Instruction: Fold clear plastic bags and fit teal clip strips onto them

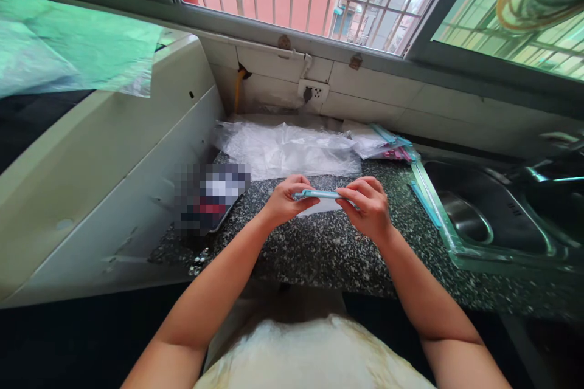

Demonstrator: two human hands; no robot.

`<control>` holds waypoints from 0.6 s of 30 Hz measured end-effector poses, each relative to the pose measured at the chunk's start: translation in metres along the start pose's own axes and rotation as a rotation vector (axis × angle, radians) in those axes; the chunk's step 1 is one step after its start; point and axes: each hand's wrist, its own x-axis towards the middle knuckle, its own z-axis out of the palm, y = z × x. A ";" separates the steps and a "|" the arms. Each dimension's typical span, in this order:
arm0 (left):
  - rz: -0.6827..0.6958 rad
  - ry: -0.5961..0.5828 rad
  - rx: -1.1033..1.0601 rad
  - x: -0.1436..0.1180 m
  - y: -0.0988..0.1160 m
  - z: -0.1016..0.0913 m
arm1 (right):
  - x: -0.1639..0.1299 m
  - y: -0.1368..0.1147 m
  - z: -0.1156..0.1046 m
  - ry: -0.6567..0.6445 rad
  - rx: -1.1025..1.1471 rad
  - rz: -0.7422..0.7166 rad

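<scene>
Over the counter, my left hand (292,199) pinches the left end of a slim light-blue sealing clip (318,194). Its right end is between the thumb and fingers of my right hand (367,203). The clip is level, and whether it is closed is too small to tell. Something thin and white (322,206) shows just below it; I cannot tell if it is attached. Beyond my hands lie clear plastic bags (292,149). At their right is a bunch of blue and pink strips (398,149), partly in clear plastic.
A speckled dark counter (301,249) spans the front. On the right is a steel sink (495,213), with a loose blue strip (425,203) by its rim. A pixelated flat object (219,194) lies left, near a pale appliance panel (137,176). A wall socket (313,92) sits behind.
</scene>
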 end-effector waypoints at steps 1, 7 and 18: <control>0.000 0.003 -0.004 0.000 0.000 0.000 | 0.001 0.001 0.000 -0.012 0.022 0.011; -0.003 0.011 -0.002 0.001 0.002 0.000 | 0.002 0.002 0.001 -0.098 0.072 0.075; -0.171 0.231 -0.249 0.003 0.003 -0.004 | -0.015 0.024 0.009 0.028 0.531 0.590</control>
